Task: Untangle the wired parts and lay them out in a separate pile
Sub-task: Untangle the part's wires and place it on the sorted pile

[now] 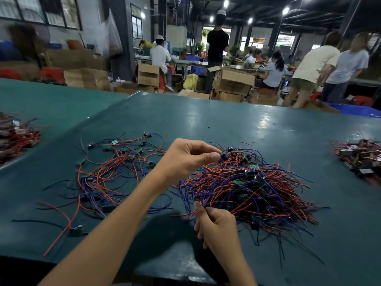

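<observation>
Left forearm enters from 7 o'clock; left hand pinches a wired part between thumb and forefinger. Right hand, at its 5 o'clock, fingers curled, grips wires.

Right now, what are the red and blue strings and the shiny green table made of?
The thin red and blue wires look plastic-coated: smooth, bendy; any metal core is hidden. The dark teal table cover looks like glossy vinyl, showing bright glare.
</observation>
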Motion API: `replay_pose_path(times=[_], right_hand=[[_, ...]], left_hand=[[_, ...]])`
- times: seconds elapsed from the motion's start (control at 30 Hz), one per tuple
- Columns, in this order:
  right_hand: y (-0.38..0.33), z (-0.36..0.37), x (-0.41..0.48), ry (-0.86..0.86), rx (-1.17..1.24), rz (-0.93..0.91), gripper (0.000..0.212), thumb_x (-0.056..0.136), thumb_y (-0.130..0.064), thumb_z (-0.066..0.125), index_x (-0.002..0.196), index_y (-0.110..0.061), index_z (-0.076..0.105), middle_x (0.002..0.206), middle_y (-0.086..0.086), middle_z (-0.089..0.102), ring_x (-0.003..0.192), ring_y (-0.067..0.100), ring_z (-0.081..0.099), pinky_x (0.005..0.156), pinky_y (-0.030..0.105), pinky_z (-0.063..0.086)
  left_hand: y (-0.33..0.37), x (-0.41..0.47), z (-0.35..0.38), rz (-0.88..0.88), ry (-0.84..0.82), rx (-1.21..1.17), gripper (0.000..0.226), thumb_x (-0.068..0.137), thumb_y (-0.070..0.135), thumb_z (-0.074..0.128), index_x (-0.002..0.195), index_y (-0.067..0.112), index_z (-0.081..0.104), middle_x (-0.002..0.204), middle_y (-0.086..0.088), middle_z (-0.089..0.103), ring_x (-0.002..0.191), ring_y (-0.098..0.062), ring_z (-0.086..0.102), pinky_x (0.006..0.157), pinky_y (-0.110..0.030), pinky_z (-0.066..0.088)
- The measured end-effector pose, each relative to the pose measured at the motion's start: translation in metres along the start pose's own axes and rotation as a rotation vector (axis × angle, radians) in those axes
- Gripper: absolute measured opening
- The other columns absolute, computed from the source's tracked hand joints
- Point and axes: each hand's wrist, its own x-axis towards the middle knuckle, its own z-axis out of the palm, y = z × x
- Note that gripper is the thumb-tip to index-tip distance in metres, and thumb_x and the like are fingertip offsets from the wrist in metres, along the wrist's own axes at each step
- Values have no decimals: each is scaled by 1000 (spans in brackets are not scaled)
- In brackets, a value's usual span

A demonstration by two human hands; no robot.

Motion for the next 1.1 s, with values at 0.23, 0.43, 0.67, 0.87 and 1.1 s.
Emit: replay_pose_path(times=[0.23, 0.43, 0.67, 0.87, 1.1], right_hand=[[-2, 1, 0, -3, -23, -31, 60, 98, -42, 59, 57, 1, 60, 46, 6, 59, 35, 16, 50, 40, 27, 41], [-5, 1, -2, 2, -34, -24, 59, 98, -41, 60, 57, 1, 60, 45, 5, 58, 36, 15, 50, 40, 27, 41], [-7, 1, -3, 28, 3, -15, 58, 98, -35, 62, 57, 5, 59, 45, 6, 56, 34, 15, 47, 37, 25, 37], [-7, 1, -4, 23, 8, -12, 58, 99, -35, 62, 56, 4, 60, 45, 12, 58, 34, 15, 47, 37, 24, 38], [-4, 2, -2, 31, 4, -31, 59, 99, -36, 61, 54, 2, 58, 43, 7, 56, 32, 19, 46, 37, 26, 38]], left_hand=[[2, -8, -12, -124, -5, -303, 23, 86, 20, 75, 106, 7, 78, 69, -12, 54, 49, -11, 29, 44, -20, 28], [12, -18, -19, -168, 32, -235, 17, 87, 15, 77, 102, 10, 80, 83, -12, 72, 55, -10, 43, 45, -20, 31], [19, -28, -10, 244, 306, 396, 18, 88, 11, 78, 106, 13, 76, 89, 2, 75, 79, -8, 68, 68, -21, 53], [11, -42, -14, 946, 306, 910, 17, 92, -8, 67, 98, 6, 60, 101, -8, 73, 81, -28, 60, 78, -34, 52], [6, -39, -13, 875, 329, 934, 8, 91, -1, 71, 91, 4, 65, 93, -6, 71, 76, -26, 61, 71, -37, 54]])
